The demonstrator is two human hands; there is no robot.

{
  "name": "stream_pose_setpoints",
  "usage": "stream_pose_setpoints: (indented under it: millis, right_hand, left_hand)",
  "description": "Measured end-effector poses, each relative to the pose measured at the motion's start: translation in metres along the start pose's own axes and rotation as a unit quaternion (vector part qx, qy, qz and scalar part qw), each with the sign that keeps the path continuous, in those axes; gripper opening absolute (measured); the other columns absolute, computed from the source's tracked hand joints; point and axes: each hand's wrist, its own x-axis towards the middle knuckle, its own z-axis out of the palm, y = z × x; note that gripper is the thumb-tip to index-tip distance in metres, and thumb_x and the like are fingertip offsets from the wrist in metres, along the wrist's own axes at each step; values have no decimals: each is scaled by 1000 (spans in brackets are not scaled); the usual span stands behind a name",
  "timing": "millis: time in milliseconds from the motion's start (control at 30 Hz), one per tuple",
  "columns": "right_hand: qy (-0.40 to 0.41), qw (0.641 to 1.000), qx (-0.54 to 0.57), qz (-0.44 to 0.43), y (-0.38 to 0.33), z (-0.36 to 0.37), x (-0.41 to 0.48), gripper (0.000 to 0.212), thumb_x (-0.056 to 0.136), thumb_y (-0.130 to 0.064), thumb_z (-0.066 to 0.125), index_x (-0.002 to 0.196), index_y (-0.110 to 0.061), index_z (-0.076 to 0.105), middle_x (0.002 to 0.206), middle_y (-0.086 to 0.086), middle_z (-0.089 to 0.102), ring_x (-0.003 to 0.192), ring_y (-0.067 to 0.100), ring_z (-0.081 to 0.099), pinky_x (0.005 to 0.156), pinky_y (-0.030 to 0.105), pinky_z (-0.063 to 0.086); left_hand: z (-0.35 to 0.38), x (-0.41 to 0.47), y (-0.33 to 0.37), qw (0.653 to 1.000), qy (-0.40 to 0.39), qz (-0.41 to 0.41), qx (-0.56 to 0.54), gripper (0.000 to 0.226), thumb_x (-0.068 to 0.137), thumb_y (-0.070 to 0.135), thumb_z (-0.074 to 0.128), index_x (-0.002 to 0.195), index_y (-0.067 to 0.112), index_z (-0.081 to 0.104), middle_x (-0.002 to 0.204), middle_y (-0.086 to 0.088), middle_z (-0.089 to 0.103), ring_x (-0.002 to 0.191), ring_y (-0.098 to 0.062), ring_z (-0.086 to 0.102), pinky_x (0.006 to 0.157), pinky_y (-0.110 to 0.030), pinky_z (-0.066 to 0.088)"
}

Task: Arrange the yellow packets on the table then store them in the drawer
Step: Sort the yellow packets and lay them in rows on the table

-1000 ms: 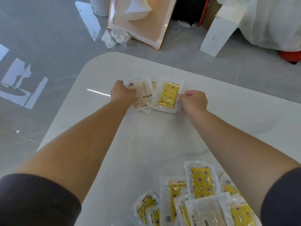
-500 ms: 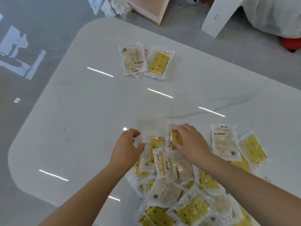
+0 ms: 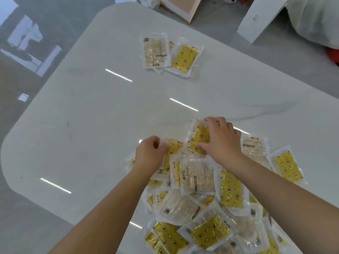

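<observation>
A loose heap of several yellow packets (image 3: 203, 213) in clear wrappers covers the near right of the white table (image 3: 88, 125). At the heap's far edge my right hand (image 3: 221, 139) grips one yellow packet (image 3: 197, 139) and tilts it up. My left hand (image 3: 149, 153) pinches the edge of another packet (image 3: 173, 153) beside it. A small arranged stack of packets (image 3: 170, 54) lies at the far side of the table, one face down and one yellow side up. No drawer is in view.
The table's rounded corners and left edge drop to a glossy grey floor (image 3: 27, 74). Beyond the far edge stand a framed panel (image 3: 185, 8), a white box (image 3: 260, 17) and a white cloth bundle (image 3: 317, 21).
Both hands left the far stack and came back to the near heap. Since half a second ago the right hand has lifted a yellow packet from the heap and the left has taken hold of another.
</observation>
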Motion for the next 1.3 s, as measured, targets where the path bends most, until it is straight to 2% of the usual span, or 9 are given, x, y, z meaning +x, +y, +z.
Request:
stream_pose_setpoints:
  millis: [133,300,400,500,800,1033,1133,1233,1300]
  right_hand:
    - [-44,998,-2,46,2,-6,10,87,65,-57,79,133,-25,35,125,2,51,117,26,51,96,43,36]
    - [-129,976,164,62,12,-20,19,37,71,-38,82,85,-14,58,82,0,63,79,22,61,64,33,45]
    - [-110,952,278,63,15,-34,21,33,78,-31,78,100,-10,64,94,7,69,84,22,67,69,37,56]
    - [-89,934,341,54,17,-57,21,28,84,-26,73,105,-12,61,96,1,68,81,15,68,60,27,56]
    - [-237,883,401,-61,1,-83,6,28,71,-18,82,96,-17,70,78,-4,71,66,7,62,67,22,48]
    - [-301,671,674,69,-7,-65,4,24,88,-13,57,110,-9,64,103,11,74,88,22,72,76,37,60]
    - [-365,701,612,26,-2,-61,4,27,76,-17,65,103,-11,66,96,7,74,84,21,72,72,32,60]
    - [-379,862,330,-63,2,-60,11,30,73,-24,79,99,-12,69,92,1,76,86,18,72,85,34,57]
    - [-377,907,136,-130,-3,-58,13,34,72,-35,82,95,-14,69,92,1,74,85,20,70,86,40,55]
  left_hand:
    - [-14,2,4,996,-11,-34,-83,21,94,27,54,86,8,51,82,-13,60,72,-30,60,67,-41,54]
    - [-40,6,1,987,49,-34,-147,17,96,26,50,84,15,48,83,-4,58,73,-21,57,64,-35,49]
    - [-57,11,-3,975,62,-52,-209,11,96,28,52,98,18,55,95,-6,66,83,-25,67,72,-40,56]
    - [-71,13,-12,966,-3,-90,-244,45,85,36,68,120,11,56,106,-10,70,89,-29,71,80,-47,57]
    - [-66,-11,-10,955,-157,-91,-236,35,75,24,74,102,5,65,93,-13,74,84,-31,73,79,-45,58]
    - [-59,-10,-4,978,-139,-66,-140,15,85,21,70,96,11,68,81,-4,76,72,-20,74,59,-27,58]
    - [-59,-7,-5,980,-148,-63,-116,14,85,24,70,94,14,69,81,-2,76,72,-19,74,63,-30,58]
    - [-58,-5,-4,981,-162,-63,-82,14,84,27,71,92,15,69,82,-2,76,73,-18,74,75,-36,59]
    - [-57,-4,-4,984,-160,-60,-53,11,84,27,71,90,18,69,81,0,75,70,-16,73,71,-33,59]
